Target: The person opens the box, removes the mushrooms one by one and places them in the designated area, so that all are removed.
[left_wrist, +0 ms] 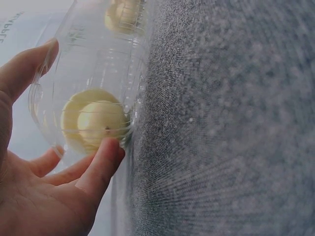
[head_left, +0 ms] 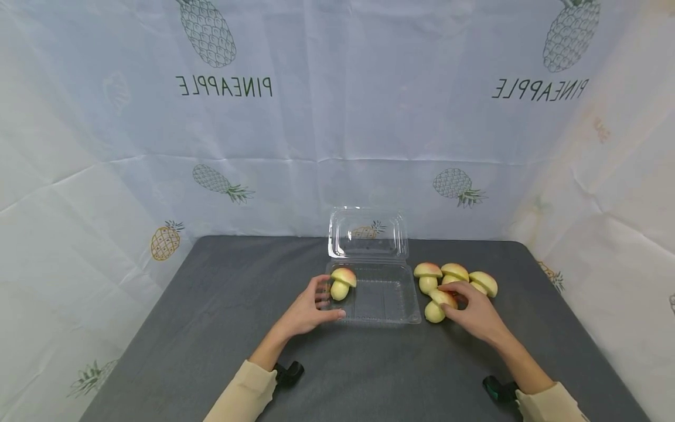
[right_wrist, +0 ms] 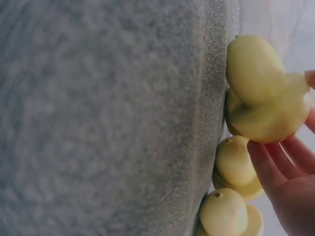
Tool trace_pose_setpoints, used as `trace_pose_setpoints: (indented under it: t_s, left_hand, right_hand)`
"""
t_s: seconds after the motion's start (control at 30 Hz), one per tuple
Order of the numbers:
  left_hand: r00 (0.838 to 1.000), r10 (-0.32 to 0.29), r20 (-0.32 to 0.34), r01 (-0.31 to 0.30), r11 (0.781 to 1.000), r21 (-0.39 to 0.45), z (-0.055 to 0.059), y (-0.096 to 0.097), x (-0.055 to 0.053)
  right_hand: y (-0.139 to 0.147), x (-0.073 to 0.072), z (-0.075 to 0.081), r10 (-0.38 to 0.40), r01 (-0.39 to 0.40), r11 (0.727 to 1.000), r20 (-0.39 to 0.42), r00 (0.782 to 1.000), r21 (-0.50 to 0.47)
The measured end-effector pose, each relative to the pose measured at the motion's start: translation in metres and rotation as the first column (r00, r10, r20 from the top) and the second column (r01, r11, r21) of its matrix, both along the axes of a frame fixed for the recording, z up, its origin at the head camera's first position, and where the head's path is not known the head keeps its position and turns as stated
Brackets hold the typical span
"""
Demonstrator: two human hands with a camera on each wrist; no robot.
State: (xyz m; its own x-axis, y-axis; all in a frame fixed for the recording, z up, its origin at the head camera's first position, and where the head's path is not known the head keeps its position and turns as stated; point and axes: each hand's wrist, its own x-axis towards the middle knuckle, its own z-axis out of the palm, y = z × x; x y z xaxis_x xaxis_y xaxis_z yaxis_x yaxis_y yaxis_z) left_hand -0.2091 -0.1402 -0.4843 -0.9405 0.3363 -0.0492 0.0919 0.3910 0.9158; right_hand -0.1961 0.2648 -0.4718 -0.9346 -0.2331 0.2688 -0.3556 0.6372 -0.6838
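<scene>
A clear plastic clamshell container [head_left: 387, 302] lies on the table with its lid raised at the back. One yellow mushroom [head_left: 340, 284] with a reddish cap, apparently artificial, sits in its left part. My left hand [head_left: 311, 308] touches the container's near left corner, thumb and fingers spread and fairly straight around it; the left wrist view shows the fingertips [left_wrist: 109, 145] against the wall. To the right of the container, my right hand [head_left: 474, 310] pinches another yellow mushroom [right_wrist: 268, 115] by its cap, the stem pointing down-left in the head view.
Behind the right hand, several more mushrooms [head_left: 428, 272] stand in a row close to the container's right wall. A dark grey cloth [head_left: 211, 340] covers the table. White curtains [head_left: 337, 129] printed with pineapples enclose the back and both sides.
</scene>
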Motion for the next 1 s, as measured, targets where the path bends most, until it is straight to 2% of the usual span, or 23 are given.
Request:
trace_pose_setpoints:
  t_s: [0.37, 0.63, 1.0]
  left_hand:
    - [1.000, 0.005, 0.003, -0.005, 1.000, 0.005, 0.001, 0.001, 0.000]
    - [1.000, 0.001, 0.003, -0.001, 1.000, 0.005, 0.000, 0.001, 0.000]
    - [1.000, 0.007, 0.005, -0.007, 1.000, 0.001, 0.000, 0.001, -0.001]
  right_hand:
    - [0.003, -0.003, 0.003, -0.015, 0.013, 0.998, 0.028, 1.000, 0.056]
    - [0.002, -0.004, 0.003, -0.005, 0.006, 0.999, -0.008, 1.000, 0.044]
    - [-0.002, -0.003, 0.014, 0.005, -0.002, 1.000, -0.080, 0.997, 0.030]
